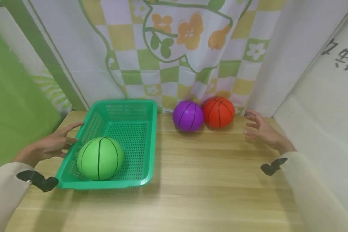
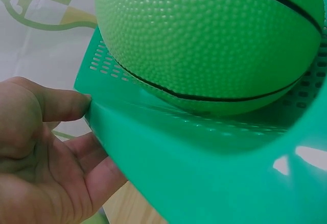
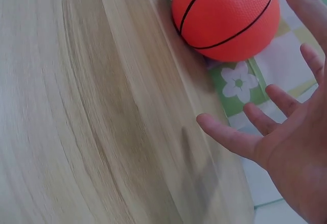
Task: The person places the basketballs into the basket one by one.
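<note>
A green plastic basket (image 1: 151,141) stands at the left of the wooden table, with a light green ball (image 1: 100,158) lying in it. My left hand (image 1: 53,145) is at the basket's left rim. In the left wrist view the thumb (image 2: 76,104) touches the rim, while the other fingers pass behind it, their tips hidden. Against the curtain lie a purple ball (image 1: 188,116) and a red ball (image 1: 218,112), side by side. To the right of the red ball is my right hand (image 1: 262,130), its fingers spread and apart from the ball, holding nothing.
A checked curtain (image 1: 168,74) hangs behind the table (image 1: 208,180). A pale wall (image 1: 322,96) bounds the right side, and a green panel (image 1: 14,87) the left. Black straps show on both sleeves.
</note>
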Available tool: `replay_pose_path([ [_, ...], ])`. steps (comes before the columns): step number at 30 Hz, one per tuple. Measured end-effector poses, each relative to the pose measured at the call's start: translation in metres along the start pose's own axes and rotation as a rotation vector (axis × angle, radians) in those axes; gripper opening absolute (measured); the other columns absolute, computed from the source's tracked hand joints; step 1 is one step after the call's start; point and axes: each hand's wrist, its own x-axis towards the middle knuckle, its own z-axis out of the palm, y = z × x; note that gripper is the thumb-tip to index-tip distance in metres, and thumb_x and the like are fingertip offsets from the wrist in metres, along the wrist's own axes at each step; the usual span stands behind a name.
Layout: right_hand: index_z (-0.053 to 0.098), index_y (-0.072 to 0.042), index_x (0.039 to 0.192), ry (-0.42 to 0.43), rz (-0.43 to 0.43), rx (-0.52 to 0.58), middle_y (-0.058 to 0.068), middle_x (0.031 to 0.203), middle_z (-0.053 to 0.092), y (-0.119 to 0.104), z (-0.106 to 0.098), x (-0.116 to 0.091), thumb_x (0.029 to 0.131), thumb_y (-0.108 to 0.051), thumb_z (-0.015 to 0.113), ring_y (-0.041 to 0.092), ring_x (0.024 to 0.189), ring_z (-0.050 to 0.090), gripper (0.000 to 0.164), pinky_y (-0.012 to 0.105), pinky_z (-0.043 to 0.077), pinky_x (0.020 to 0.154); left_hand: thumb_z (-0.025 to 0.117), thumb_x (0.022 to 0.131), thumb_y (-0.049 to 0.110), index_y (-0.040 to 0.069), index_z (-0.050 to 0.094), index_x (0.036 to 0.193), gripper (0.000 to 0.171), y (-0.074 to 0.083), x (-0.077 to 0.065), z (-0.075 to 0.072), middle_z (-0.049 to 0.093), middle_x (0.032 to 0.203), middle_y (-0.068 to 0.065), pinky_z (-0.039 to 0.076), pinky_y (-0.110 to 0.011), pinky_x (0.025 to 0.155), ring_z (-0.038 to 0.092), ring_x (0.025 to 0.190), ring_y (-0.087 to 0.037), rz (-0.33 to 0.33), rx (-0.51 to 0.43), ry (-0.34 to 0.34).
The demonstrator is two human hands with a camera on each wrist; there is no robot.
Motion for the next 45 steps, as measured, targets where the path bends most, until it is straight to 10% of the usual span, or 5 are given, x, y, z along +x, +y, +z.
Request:
replay_pose_path([
  [9, 0.001, -0.019, 0.161, 0.026, -0.017, 0.047, 0.028, 0.161, -0.001, -0.005, 0.012, 0.015, 0.091, 0.005, 0.067, 0.057, 0.141, 0.008, 0.1, 0.047, 0.055, 0.089, 0.041, 0.106, 0.004, 0.026, -0.009, 0.161, 0.077, 0.003, 0.001, 0.002, 0.002, 0.155, -0.039, 0.055, -0.057, 0.084, 0.046, 0.125, -0.049, -0.002, -0.028, 0.0],
  [24, 0.0, -0.02, 0.161, 0.074, -0.009, 0.09, 0.026, 0.161, -0.003, 0.003, 0.028, 0.037, 0.093, 0.005, 0.065, 0.055, 0.142, 0.007, 0.097, 0.061, 0.048, 0.091, 0.043, 0.106, 0.007, 0.026, -0.01, 0.161, 0.079, -0.002, -0.001, 0.0, -0.011, 0.156, -0.038, 0.055, -0.056, 0.085, 0.019, 0.134, -0.065, -0.009, -0.02, -0.009],
  [45, -0.004, -0.031, 0.161, 0.114, 0.013, 0.009, 0.018, 0.164, 0.0, 0.002, 0.04, 0.065, 0.094, -0.011, 0.07, 0.048, 0.14, 0.023, 0.102, 0.056, 0.054, 0.085, 0.041, 0.106, 0.007, 0.027, -0.01, 0.161, 0.078, 0.004, 0.0, 0.0, 0.0, 0.155, -0.039, 0.055, -0.056, 0.085, 0.058, 0.113, -0.039, -0.04, -0.012, -0.001],
])
